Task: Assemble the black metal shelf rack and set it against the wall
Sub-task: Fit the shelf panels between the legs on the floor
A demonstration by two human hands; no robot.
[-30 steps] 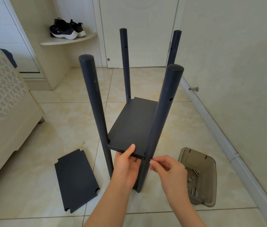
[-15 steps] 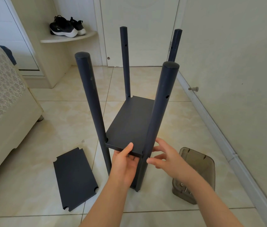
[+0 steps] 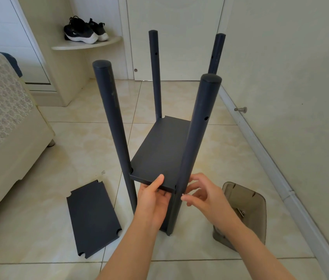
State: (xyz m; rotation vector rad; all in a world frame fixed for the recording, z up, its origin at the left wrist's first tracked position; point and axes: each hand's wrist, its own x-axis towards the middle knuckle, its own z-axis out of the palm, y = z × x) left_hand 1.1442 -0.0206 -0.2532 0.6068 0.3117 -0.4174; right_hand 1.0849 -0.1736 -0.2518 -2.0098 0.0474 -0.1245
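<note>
Pale tiled floor (image 3: 74, 150) of a bedroom, bed (image 3: 1, 122) at the left edge, wall (image 3: 291, 67) down the right. Mid-frame, the half-built rack (image 3: 115, 128): four dark posts upright, one shelf board (image 3: 159, 152) fixed low between them, well apart from that wall. Left hand (image 3: 153, 199) at lower centre, clamped on the board's near edge, thumb on top, fingers curled beneath, same as a second ago. Different with the right hand (image 3: 204, 196): then pinching a small screw at the near post (image 3: 197, 138) right of centre, now fingers spread and apart against that post beside the board's corner, nothing plainly held. Pale glint at the forefinger tip, too small to call nail or screw. Probably a screw already started in its hole and awaiting tightening, or else dropped; impossible to tell which. Spare board (image 3: 92, 219) flat on the tiles at lower left, untouched; hardware tray (image 3: 248, 207) at lower right, partly behind the forearm. More shelves yet to fit, so assembly judged far from done.
</note>
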